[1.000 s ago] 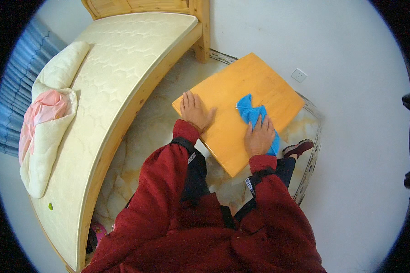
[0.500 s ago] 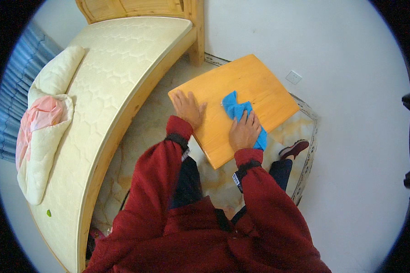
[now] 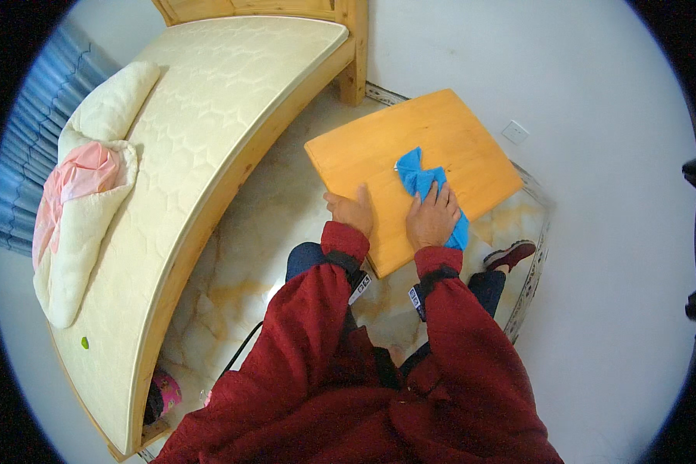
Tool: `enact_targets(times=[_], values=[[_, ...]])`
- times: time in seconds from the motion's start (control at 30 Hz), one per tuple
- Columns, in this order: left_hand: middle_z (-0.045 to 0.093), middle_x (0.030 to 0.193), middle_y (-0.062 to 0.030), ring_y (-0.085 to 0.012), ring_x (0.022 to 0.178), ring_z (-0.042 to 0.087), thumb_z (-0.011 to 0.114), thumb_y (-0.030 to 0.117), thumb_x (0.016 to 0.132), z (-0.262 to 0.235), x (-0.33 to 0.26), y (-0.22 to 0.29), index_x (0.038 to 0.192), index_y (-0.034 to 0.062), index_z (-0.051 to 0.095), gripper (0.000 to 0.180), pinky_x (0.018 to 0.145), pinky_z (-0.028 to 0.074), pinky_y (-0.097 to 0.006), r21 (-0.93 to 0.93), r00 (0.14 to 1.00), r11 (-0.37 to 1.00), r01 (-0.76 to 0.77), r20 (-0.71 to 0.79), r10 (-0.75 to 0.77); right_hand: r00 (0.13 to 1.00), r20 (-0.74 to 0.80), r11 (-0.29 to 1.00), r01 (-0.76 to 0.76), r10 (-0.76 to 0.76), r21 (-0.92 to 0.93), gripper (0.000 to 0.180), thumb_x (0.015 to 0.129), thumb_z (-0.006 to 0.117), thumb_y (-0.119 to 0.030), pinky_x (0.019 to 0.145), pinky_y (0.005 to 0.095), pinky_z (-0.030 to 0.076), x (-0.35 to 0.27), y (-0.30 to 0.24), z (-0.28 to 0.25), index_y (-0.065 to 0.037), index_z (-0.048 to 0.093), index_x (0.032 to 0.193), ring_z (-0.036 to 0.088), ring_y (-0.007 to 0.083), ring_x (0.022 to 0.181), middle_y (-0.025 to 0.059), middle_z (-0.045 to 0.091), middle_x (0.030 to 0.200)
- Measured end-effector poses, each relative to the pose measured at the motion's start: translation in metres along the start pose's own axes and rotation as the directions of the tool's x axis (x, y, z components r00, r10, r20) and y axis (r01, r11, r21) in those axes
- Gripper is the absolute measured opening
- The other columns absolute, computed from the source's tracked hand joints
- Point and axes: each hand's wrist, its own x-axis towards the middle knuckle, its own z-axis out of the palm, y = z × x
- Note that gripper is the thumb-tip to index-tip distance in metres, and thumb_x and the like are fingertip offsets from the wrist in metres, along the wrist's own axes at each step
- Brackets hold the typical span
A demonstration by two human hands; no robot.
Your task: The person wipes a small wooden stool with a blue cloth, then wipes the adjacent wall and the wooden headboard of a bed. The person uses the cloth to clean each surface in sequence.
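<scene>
The blue cloth [image 3: 429, 189] had been moved a little to the left on the orange wooden worktop [image 3: 410, 166] since a moment before, so the wiping seemed to be going on. The right hand [image 3: 433, 216] was pressed flat, fingers spread, on the crumpled cloth. The left hand [image 3: 352, 210] was laid flat near the worktop's near edge, beside the bed [image 3: 209, 116]

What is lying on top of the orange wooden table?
On the orange wooden table lies a crumpled blue cloth, pressed down by the right hand. The left hand rests flat near the table's edge. The cloth's part under the hand is hidden.
</scene>
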Motion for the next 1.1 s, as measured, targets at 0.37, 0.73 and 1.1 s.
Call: enact_targets(times=[0.37,0.73,1.1], values=[[0.045,0.115,-0.0396,-0.0506,0.100,0.054,0.061,0.050,0.084,0.000,-0.004,0.005,0.124,-0.0089,0.023,0.080,0.086,0.046,-0.051,0.022,1.000,1.000,0.020,-0.013,-0.019,0.992,0.056,0.993,0.116,-0.117,0.019,0.048,0.089,0.055,-0.032,0.099,0.0482,0.034,0.009,0.010,-0.003,0.002,0.054,0.123,0.044,0.0339,0.120,0.0184,0.050,0.130],[0.045,0.118,-0.0374,-0.0492,0.102,0.054,0.061,0.051,0.083,0.000,-0.001,0.006,0.130,-0.0113,0.017,0.089,0.087,0.046,-0.049,0.052,0.997,0.996,0.071,0.010,-0.071,0.980,0.114,0.986,0.161,-0.165,0.042,0.050,0.091,0.052,-0.033,0.101,0.0464,0.033,0.026,0.020,0.004,0.003,0.051,0.126,0.043,0.0349,0.122,0.0201,0.047,0.133],[0.044,0.118,-0.0334,-0.0444,0.101,0.055,0.057,0.052,0.085,-0.002,0.003,0.011,0.118,-0.0054,0.025,0.074,0.086,0.048,-0.046,0.094,0.987,0.985,0.142,0.062,-0.149,0.925,0.119,0.916,0.328,-0.362,0.231,0.050,0.088,0.055,-0.029,0.103,0.0464,0.032,-0.019,-0.016,-0.024,0.005,0.050,0.124,0.042,0.0375,0.122,0.0222,0.046,0.132]])
